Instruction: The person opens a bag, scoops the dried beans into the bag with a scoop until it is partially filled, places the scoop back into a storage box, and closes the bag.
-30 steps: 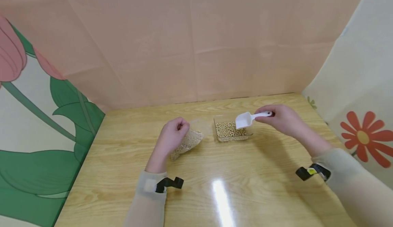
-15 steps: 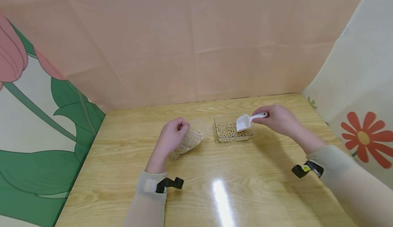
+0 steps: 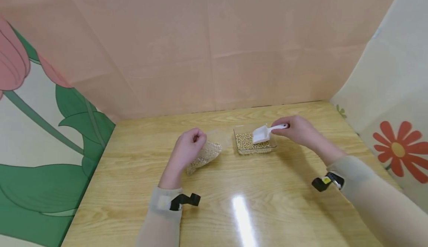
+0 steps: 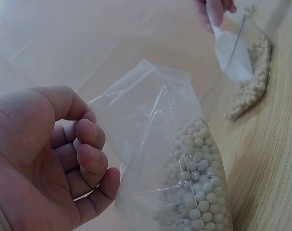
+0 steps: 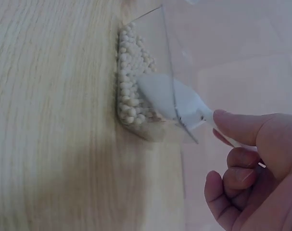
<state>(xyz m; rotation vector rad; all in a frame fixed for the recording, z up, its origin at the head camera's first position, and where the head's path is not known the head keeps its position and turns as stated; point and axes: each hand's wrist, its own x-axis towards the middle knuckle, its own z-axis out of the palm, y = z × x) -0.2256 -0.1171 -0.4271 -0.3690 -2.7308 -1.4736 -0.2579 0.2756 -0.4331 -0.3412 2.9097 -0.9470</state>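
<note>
In the head view my right hand point(image 3: 295, 130) grips the handle of a white scoop point(image 3: 261, 134). The scoop's blade tilts down into a clear box point(image 3: 255, 149) of round, pale yellow beans point(image 3: 244, 141). Seen from the right wrist, the blade's tip point(image 5: 153, 89) touches the beans inside the box, thumb and index finger pinching the handle. Left of the box, my left hand point(image 3: 188, 146) holds up the top edge of a clear plastic bag point(image 3: 208, 152). Similar pale beads point(image 4: 201, 178) fill the bag's lower part in the left wrist view.
Everything stands on a wood-grain table point(image 3: 133, 172). A plain pinkish sheet point(image 3: 200, 54) rises behind it. Flower-patterned panels stand at the left point(image 3: 30, 146) and right point(image 3: 394, 128). A bright reflection lies on the tabletop near the front.
My right hand has moved left and slightly down, and the scoop's blade has gone lower into the beans. The left hand and the bag have stayed in place.
</note>
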